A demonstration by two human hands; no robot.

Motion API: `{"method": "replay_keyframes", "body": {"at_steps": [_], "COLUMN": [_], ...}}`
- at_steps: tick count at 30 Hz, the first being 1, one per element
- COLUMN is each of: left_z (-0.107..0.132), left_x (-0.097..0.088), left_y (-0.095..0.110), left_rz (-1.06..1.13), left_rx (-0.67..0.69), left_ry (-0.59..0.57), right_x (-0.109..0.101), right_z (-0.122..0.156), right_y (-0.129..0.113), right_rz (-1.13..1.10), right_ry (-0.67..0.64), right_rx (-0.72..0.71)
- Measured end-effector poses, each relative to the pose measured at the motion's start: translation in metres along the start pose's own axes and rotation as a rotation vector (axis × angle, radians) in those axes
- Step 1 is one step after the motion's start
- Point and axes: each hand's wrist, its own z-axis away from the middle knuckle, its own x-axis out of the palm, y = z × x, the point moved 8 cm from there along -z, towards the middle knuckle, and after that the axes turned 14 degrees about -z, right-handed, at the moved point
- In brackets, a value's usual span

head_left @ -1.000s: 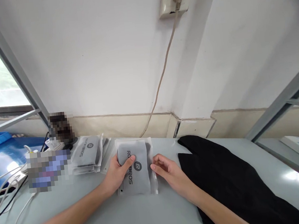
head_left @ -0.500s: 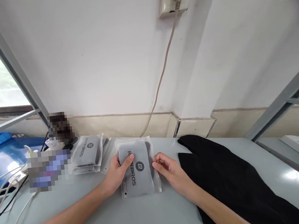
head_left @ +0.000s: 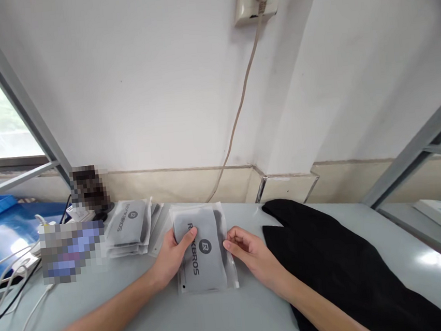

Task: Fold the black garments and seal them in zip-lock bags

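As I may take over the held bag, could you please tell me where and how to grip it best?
Probably at its near edge, from the front, thumb above and fingers below: the bag is flat and that edge free, while the left hand holds its left side and the right hand is at its right.

The place looked like a packing workshop: a grey bench (head_left: 142, 324) bore stacked, branded bags (head_left: 129, 229) and black cloth (head_left: 331, 259) between metal posts (head_left: 16, 96).

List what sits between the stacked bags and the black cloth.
Head view, from left to right: flat translucent packaging, the left hand, the grey-filled bag it holds, then the right hand at that bag's edge.
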Motion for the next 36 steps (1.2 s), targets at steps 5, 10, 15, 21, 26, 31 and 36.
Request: {"method": "replay_keyframes", "body": {"at_steps": [5, 10, 15, 21, 26, 31, 36], "left_z": [0.000, -0.002, -0.002, -0.003, -0.003, -0.004, -0.003], "left_x": [0.001, 0.002, 0.003, 0.004, 0.003, 0.005, 0.005], "left_y": [-0.003, -0.007, -0.008, -0.009, -0.012, -0.011, -0.009], "left_rz": [-0.006, 0.016, 0.019, 0.020, 0.016, 0.018, 0.008], "left_rx": [-0.026, -0.052, -0.055, -0.064, -0.073, -0.078, -0.090], "left_ry": [-0.020, -0.058, -0.077, -0.089, -0.083, -0.089, -0.087], "right_x": [0.000, 0.003, 0.003, 0.004, 0.006, 0.008, 0.007], "right_z": [0.001, 0.002, 0.002, 0.003, 0.004, 0.004, 0.004], "right_y": [-0.001, -0.002, -0.002, 0.000, 0.001, 0.000, 0.003], "right_rz": [-0.020, -0.025, -0.022, -0.015, -0.029, -0.033, -0.025], "right_ry": [0.003, -0.002, -0.001, -0.008, -0.017, -0.023, -0.023], "right_rx": [0.014, 0.029, 0.052, 0.068, 0.083, 0.089, 0.088]}}
